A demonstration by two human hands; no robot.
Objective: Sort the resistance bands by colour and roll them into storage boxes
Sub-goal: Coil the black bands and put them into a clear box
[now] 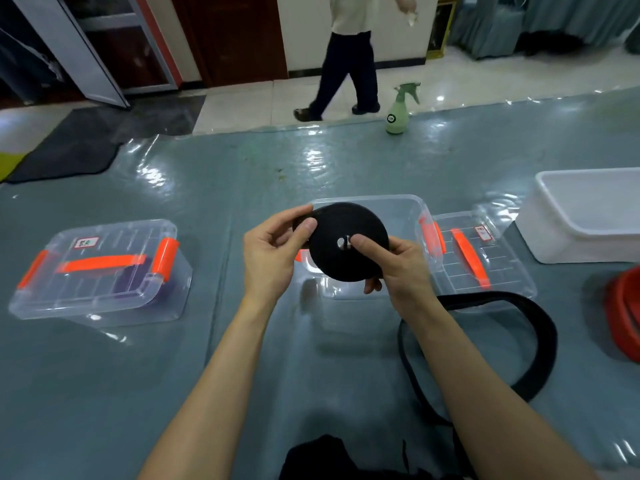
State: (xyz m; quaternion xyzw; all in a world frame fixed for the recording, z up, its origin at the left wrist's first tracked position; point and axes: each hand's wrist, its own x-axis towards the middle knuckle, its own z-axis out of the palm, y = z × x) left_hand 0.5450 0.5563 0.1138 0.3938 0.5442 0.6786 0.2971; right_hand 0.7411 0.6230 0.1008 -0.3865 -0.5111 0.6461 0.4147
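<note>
Black webbing wound into a flat coil [341, 252] is sitting between both hands, just above the open clear box [408, 206] in the middle of the tabletop [242, 174]. The left hand [273, 252] is pinching the coil's outer edge between thumb and fingers. The right hand [398, 268] is gripping it from underneath, with the thumb pressing near the centre hole.

From where I'm standing, the sorting is looking partly done. The closed box [97, 268] on the left is already holding something purple, with its orange latches clipped down. The middle box is looking empty, as far as I can tell, and this roll is seeming close to ready for it.

Left to do, I'd say, are a loose black band [533, 341] lying in a big loop by the right forearm and something red [623, 317] at the far right edge.

The lid [485, 254] is lying just beside the open box, clear of the way in, with a white tub [588, 216] beyond it. A spray bottle [398, 112] is standing at the far edge and someone [349, 64] is walking past behind it. Neither is getting in the way.
</note>
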